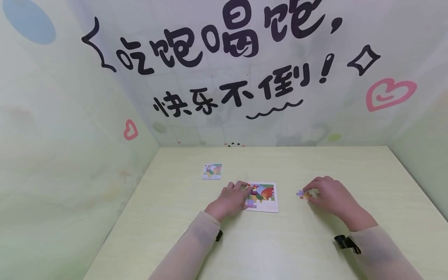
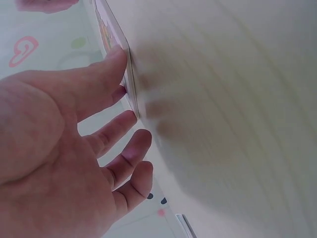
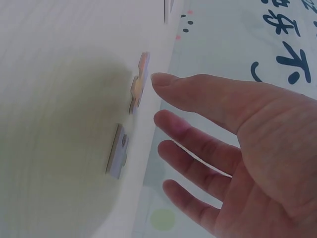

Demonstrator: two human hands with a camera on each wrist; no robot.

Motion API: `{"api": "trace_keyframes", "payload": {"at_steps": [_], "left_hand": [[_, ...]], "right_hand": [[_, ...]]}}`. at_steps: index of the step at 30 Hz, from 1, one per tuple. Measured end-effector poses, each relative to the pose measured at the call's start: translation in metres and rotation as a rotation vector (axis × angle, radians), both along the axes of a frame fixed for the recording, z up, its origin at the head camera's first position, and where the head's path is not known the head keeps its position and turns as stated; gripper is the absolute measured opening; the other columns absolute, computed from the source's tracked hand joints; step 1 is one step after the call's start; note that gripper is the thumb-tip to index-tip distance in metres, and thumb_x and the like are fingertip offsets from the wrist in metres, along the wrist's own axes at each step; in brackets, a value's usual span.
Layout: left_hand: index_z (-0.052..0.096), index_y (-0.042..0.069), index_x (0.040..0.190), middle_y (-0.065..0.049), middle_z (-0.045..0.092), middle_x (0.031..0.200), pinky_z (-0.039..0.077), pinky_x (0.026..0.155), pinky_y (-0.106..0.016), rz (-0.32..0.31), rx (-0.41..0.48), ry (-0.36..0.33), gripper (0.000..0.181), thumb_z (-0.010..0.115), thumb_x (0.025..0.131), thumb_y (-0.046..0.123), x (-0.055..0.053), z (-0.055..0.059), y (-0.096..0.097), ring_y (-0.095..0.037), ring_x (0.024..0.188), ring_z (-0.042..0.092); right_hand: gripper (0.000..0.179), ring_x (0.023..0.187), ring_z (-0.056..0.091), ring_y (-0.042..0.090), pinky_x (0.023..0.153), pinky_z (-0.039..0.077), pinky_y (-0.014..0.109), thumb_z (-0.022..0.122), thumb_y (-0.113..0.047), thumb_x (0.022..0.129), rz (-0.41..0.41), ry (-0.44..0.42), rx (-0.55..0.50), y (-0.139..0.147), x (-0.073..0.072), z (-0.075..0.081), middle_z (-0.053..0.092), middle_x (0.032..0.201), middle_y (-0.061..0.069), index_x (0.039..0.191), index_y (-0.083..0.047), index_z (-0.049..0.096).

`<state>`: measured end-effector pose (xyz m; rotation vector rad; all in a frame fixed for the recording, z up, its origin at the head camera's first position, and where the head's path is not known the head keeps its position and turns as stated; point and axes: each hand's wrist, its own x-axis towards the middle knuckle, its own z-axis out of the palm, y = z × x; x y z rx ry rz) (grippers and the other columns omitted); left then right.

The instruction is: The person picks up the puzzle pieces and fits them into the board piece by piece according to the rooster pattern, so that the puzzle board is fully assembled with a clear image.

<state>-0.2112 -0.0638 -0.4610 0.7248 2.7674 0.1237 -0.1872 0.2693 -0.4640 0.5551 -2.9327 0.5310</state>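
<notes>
A square jigsaw board (image 1: 270,208) lies on the table, part-filled with a colourful rooster picture; bare white shows at its lower right. My left hand (image 1: 231,199) grips its left side, the thumb on the near edge and a forefinger at the far corner. In the left wrist view the other fingers (image 2: 130,153) are bent loosely beside the board. To the right, my right hand (image 1: 330,194) hovers with parted, relaxed fingers over loose jigsaw pieces (image 1: 301,194). In the right wrist view one orange-and-purple piece (image 3: 140,83) lies just off the thumb tip, and a lilac piece (image 3: 117,152) lies apart from it.
A small square picture card (image 1: 212,171) with a similar rooster lies behind and left of the board. The pale table (image 1: 266,249) meets a printed back wall (image 1: 245,128) and side walls. Each wrist carries a small black camera (image 1: 344,243).
</notes>
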Motion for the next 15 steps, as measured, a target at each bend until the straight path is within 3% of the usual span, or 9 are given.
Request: {"api": "trace_keyframes", "payload": {"at_steps": [8,15], "left_hand": [[0.041,0.025,0.16,0.0,0.036,0.164,0.04,0.106,-0.043,0.0,0.004,-0.004,0.064,0.067,0.101,0.029,-0.001,-0.002,0.0,-0.027,0.136,0.04],[0.041,0.024,0.16,-0.001,0.036,0.164,0.04,0.106,-0.044,0.001,-0.004,-0.001,0.064,0.067,0.101,0.028,-0.001,-0.002,0.0,-0.028,0.135,0.04]], "right_hand": [[0.016,0.099,0.068,0.033,0.084,0.054,0.052,0.086,-0.014,0.082,0.031,-0.05,-0.065,0.005,-0.006,-0.005,0.078,0.101,0.001,0.097,-0.018,0.083],[0.017,0.087,0.066,0.017,0.076,0.053,0.038,0.083,-0.01,0.082,0.042,-0.082,-0.07,0.004,-0.011,-0.01,0.078,0.098,-0.002,0.096,-0.019,0.083]]}}
